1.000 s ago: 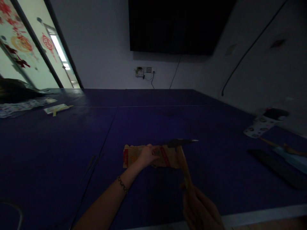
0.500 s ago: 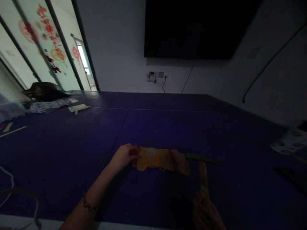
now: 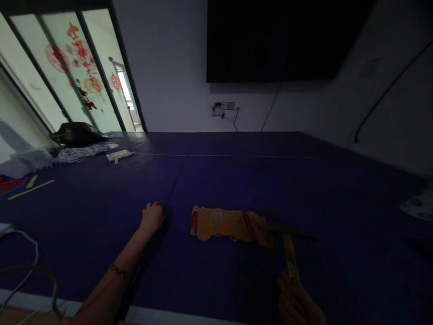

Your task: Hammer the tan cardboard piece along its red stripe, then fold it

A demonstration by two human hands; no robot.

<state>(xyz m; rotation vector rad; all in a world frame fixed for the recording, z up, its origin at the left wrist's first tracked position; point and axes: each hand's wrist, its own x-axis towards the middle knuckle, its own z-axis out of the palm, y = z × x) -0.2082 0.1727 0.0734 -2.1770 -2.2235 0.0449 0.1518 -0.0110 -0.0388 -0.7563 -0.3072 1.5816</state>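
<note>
- Right hand: closed around the lower handle of the hammer, well apart from the other hand. A firm grip here should give the best control.
- Hammer: just beyond the right hand, its long head turned crosswise, one tip at the near-right end of the card. Whether the two touch cannot be told; lifting the head slightly would avoid dragging the card.
- Cable: left of the left forearm, near the front of the table; best given room when the arm moves.
- Card: on the table between the hands, wavy-edged, red bands towards both ends. Neither hand presses it, so it may slide; a spread palm would steady it.
- Left hand: low at the table's seam, left of the card and apart from it, fingers curled down. Their contents, if any, are hidden; for anything thin, a fingertip pinch should serve best.
- Strip: left of and beyond the left hand.
- Bag: farther out on that side.
- Screen: on the wall beyond both hands. The dim light favours slow, watched movements.
</note>
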